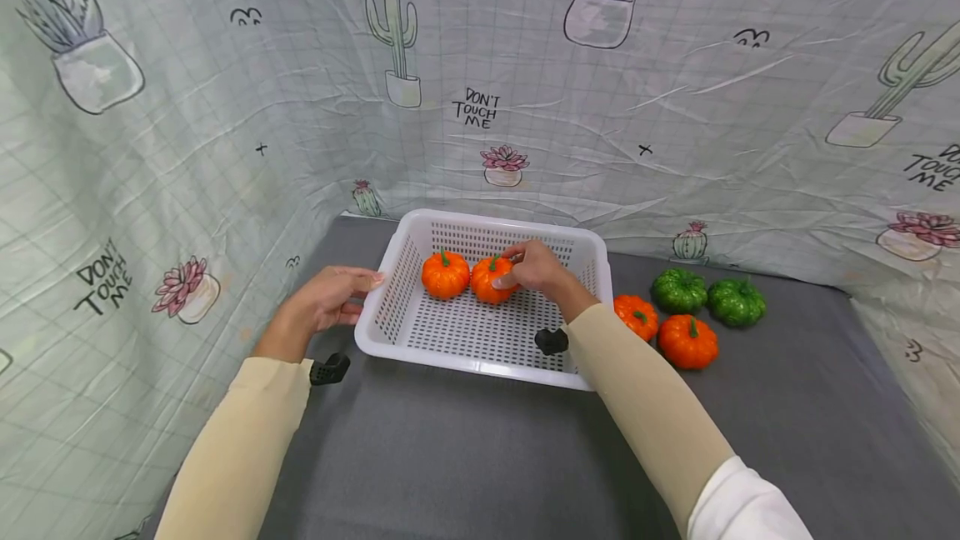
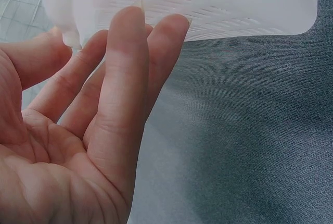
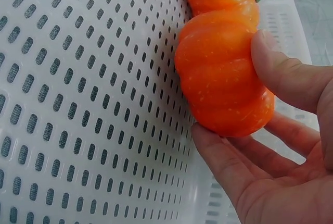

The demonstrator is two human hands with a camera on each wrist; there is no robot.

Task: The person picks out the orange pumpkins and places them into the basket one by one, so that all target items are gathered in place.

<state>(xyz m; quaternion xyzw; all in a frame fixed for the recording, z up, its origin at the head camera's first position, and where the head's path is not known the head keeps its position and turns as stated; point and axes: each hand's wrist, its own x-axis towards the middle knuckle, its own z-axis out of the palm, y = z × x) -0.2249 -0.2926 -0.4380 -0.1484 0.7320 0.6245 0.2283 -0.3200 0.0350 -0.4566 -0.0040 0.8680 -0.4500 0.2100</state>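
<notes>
A white plastic basket (image 1: 480, 367) with slotted walls and floor holds two small orange pumpkins. My right hand (image 1: 536, 265) grips the right-hand pumpkin (image 1: 491, 280) inside it. In the right wrist view, the thumb presses that pumpkin's upper side and the fingers curl beneath it, close to the basket floor. Touching it is the other pumpkin (image 1: 445, 275), with a green stem. My left hand (image 1: 330, 297) holds the basket's left side; in the left wrist view its thumb (image 2: 44, 57) meets the rim and its fingers (image 2: 125, 67) reach along the outer wall.
Right of the basket, on the grey cloth table (image 1: 450, 448), sit two orange pumpkins (image 1: 687, 342) and two green pumpkins (image 1: 737, 302). One of the orange ones is close to the basket's wall. Behind and to the left hangs a cactus-print curtain (image 1: 555, 132).
</notes>
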